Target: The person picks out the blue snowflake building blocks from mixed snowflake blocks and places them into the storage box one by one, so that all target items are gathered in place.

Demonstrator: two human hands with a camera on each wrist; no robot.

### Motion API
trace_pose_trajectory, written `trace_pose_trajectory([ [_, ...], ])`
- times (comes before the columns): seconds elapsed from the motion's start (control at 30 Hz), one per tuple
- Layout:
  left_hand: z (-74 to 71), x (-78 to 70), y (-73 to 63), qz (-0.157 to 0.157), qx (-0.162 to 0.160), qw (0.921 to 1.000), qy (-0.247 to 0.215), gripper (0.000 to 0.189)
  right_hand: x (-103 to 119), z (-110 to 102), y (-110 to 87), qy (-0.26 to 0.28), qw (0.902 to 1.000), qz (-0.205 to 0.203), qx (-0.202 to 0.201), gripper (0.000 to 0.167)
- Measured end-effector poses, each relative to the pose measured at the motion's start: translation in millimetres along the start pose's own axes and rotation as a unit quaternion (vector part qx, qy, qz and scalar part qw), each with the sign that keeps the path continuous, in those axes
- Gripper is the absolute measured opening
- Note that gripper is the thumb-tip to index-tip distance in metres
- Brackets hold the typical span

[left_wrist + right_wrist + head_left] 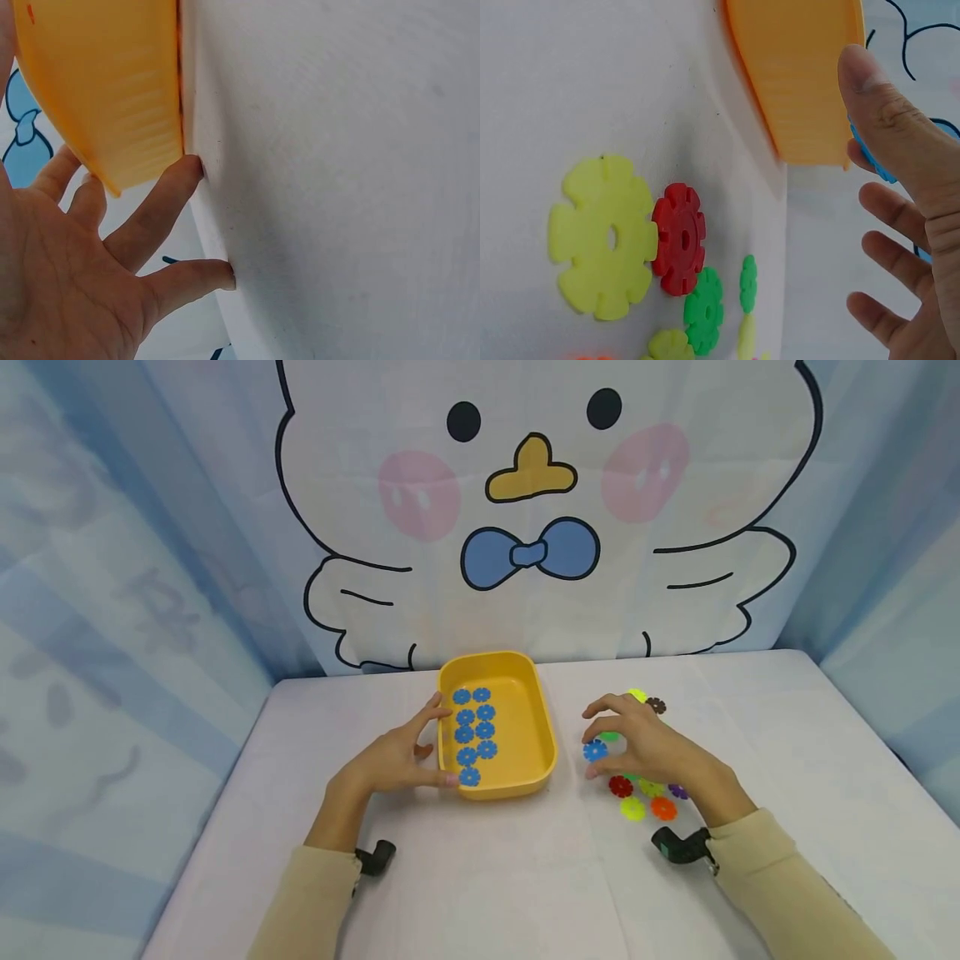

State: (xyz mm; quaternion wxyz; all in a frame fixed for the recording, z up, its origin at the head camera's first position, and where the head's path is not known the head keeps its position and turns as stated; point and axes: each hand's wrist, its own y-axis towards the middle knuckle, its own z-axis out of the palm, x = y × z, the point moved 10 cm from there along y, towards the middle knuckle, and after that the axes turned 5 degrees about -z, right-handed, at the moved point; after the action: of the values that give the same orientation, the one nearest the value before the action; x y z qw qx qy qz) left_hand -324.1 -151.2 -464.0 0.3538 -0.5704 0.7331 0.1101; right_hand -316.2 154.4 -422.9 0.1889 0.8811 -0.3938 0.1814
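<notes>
A yellow tray (pixel 517 727) stands on the table with several blue flower-shaped discs (pixel 485 730) in two columns along its left side. My left hand (pixel 397 756) is at the tray's left side, its spread fingers and thumb touching the edge. In the left wrist view the fingers of this hand (pixel 90 255) lie loosely against the outer wall (pixel 135 105). To the right of the tray, my right hand (pixel 637 739) pinches one blue flower disc (pixel 595 751) between thumb and index finger. The right wrist view shows that blue disc (pixel 874 154) mostly behind the thumb.
Loose flower discs lie under and around the right hand: a red one (pixel 620 787), an orange one (pixel 663 808), a yellow one (pixel 633 809), a brown one (pixel 656 705), plus green and purple ones. A printed curtain (pixel 525 618) hangs behind the table's back edge.
</notes>
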Motion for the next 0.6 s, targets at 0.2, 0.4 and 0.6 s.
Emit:
trace_pose_trajectory([
  [0.2, 2.0, -2.2, 1.1, 0.003, 0.003, 1.0000, 0.001, 0.110, 3, -14, -1.9, -0.004, 0.9993, 0.003, -0.038, 0.032],
  [0.4, 1.9, -2.1, 2.4, -0.001, 0.003, 1.0000, 0.007, 0.110, 8, -21, 0.6, 0.014, 0.9978, 0.000, -0.064, 0.031],
  [0.6, 1.6, -0.1, 1.4, -0.010, 0.005, 0.9999, 0.005, 0.110, 21, -19, 8.0, 0.048, 0.9930, -0.041, -0.100, 0.033],
])
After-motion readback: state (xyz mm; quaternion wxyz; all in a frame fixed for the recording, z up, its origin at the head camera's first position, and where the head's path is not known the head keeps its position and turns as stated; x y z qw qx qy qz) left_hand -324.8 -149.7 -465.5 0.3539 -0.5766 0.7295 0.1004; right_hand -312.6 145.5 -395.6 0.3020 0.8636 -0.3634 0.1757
